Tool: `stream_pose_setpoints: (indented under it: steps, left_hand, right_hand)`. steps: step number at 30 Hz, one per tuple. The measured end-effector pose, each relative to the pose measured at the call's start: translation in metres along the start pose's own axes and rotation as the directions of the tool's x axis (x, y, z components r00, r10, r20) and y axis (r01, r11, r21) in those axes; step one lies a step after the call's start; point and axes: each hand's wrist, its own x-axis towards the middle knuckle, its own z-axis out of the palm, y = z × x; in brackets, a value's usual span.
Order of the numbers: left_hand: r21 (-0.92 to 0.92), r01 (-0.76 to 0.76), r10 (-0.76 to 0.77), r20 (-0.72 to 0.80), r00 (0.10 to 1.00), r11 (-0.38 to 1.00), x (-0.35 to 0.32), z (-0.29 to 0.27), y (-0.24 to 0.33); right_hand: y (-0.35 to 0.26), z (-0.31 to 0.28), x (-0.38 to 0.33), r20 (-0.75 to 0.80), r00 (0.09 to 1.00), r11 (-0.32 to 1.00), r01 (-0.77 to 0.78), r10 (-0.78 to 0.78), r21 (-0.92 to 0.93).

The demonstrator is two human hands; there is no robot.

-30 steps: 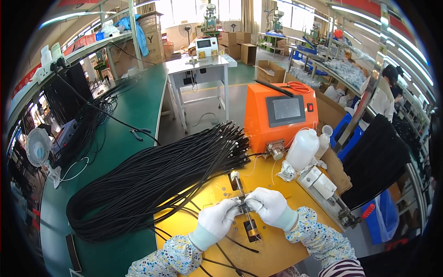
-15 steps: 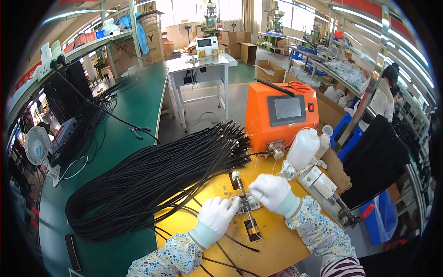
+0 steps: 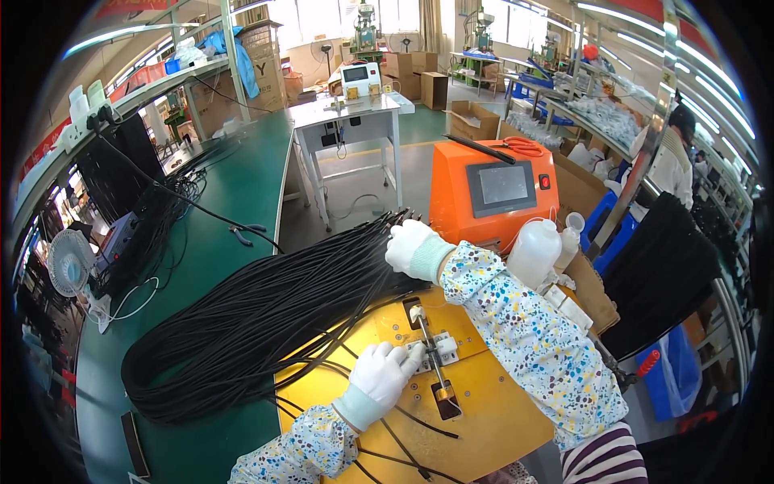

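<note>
My gloved left hand [image 3: 376,384] rests low over the yellow worktop [image 3: 492,411]. Its fingers are drawn together, with the fingertips at a small metal clamp fixture [image 3: 446,345]; what they pinch is hidden. A thin metal rod [image 3: 433,349] crosses that fixture. At the far end of a thick bundle of black cables [image 3: 266,323], my gloved right hand [image 3: 415,248] has its fingers closed around cable ends, partly hidden by the glove. The bundle lies looped across the green table and the yellow top. Several loose cable ends [image 3: 427,423] pass beneath my left hand.
An orange machine with a screen [image 3: 496,189] stands beyond the worktop. White plastic bottles [image 3: 534,252] stand to the right, behind my right sleeve. On the green table [image 3: 226,214] are pliers [image 3: 246,232] and a small fan [image 3: 71,262]. More black cables [image 3: 657,274] hang at right.
My right hand has left the metal fixture and moved up and away to the far ends of the bundled cables. My left hand has stayed at the fixture.
</note>
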Motion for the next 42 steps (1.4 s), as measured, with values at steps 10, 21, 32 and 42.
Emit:
stream_pose_setpoints:
  steps: [10, 21, 32, 42]
  left_hand:
    - [-0.042, 0.115, -0.114, 0.01, 0.993, 0.993, -0.003, 0.006, -0.008]
    - [-0.06, 0.127, -0.129, -0.041, 0.991, 0.99, 0.005, 0.004, -0.015]
    - [-0.271, 0.094, -0.115, -0.062, 0.991, 0.958, 0.016, -0.044, 0.015]
    - [-0.039, 0.132, -0.131, 0.026, 0.991, 0.99, 0.003, -0.004, 0.01]
  right_hand:
    - [-0.02, -0.039, -0.09, -0.673, 0.737, 0.998, 0.063, -0.064, -0.027]
    - [-0.035, -0.007, -0.139, -0.76, 0.636, 0.983, 0.012, 0.133, 0.182]
    - [-0.089, -0.006, -0.166, -0.161, 0.915, 0.319, 0.037, 0.371, 0.947]
    - [-0.088, 0.027, -0.158, -0.374, 0.83, 0.634, 0.033, 0.413, 0.773]
